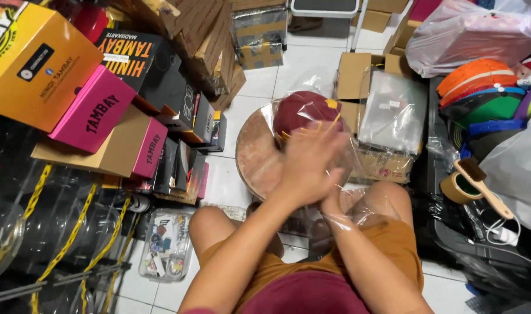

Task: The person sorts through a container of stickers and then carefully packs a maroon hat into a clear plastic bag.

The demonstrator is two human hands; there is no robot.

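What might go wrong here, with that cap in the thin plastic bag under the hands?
1. The left hand presses flat on the clear plastic bag; the thin film may tear.
2. The maroon cap could get squashed out of shape.
3. It rests on a small round stool and might slide off onto the floor.

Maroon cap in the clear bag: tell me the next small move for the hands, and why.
Probably slide the cap deeper into the bag on the round stool. The left hand lies blurred over the bag below the cap, and the right hand sits by loose plastic at the near end, so the bag looks unsealed. Whether either grip is closed cannot be told.
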